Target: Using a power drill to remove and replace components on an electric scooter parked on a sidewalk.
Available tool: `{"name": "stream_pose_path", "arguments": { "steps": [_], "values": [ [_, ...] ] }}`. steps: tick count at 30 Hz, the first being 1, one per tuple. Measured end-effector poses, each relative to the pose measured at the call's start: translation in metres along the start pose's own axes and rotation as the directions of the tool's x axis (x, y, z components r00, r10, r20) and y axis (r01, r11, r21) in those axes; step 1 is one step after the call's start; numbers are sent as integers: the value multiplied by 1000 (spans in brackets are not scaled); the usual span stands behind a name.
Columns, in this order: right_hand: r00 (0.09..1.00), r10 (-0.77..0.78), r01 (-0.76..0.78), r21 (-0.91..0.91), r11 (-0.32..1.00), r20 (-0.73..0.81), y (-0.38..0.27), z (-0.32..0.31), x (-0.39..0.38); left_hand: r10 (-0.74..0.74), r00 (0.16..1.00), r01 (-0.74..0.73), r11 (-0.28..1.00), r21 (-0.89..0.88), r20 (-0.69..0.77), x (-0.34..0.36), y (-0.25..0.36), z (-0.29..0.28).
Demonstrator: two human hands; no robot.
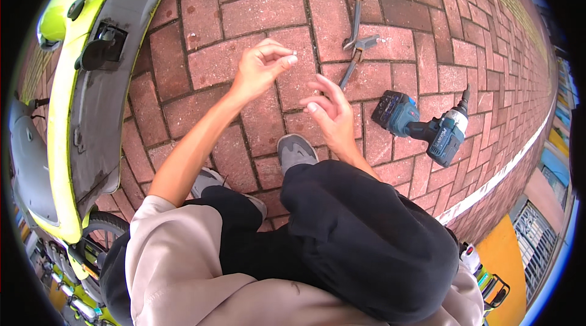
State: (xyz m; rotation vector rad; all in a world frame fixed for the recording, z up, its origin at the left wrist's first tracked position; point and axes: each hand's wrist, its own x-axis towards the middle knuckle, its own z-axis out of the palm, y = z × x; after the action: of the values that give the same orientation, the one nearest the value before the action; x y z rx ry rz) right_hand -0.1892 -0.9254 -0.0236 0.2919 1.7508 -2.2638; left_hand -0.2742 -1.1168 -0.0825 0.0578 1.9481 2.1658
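Over the brick paving, my left hand (259,69) is closed in a pinch, thumb against the fingertips. Whatever sits in the pinch, if anything, is too small to make out. A little lower and to the right, my right hand (334,115) has its fingers loosely curled and apart, with nothing visible in them. Just beyond it lie two dark grey metal pieces with long stems and flat ends: one farther off (357,11), one nearer (356,63) and partly behind the right fingers. A blue-green cordless drill (427,127) lies on its side to the right.
On my left stands a yellow-green vehicle body panel (64,118) with a grey inner face (107,112), and a black tyre (101,234) below it. My grey shoes (297,152) rest on the bricks. A white line (488,185) crosses the paving at right, before an orange wall (503,253).
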Motion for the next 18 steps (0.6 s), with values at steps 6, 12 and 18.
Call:
{"name": "stream_pose_path", "arguments": {
  "steps": [6, 12, 18],
  "values": [
    [998, -34, 37, 71, 997, -46, -7, 5, 27, 114, 993, -104, 964, 243, -28, -29, 52, 41],
    [995, 60, -43, 199, 979, -81, -8, 6, 34, 73, 996, -69, 994, 89, -42, -34, 55, 21],
    [994, -109, 109, -8, 994, -9, -16, -1, 30, -72, 997, 60, 967, -248, -38, -33, 61, 26]
  ]
}}
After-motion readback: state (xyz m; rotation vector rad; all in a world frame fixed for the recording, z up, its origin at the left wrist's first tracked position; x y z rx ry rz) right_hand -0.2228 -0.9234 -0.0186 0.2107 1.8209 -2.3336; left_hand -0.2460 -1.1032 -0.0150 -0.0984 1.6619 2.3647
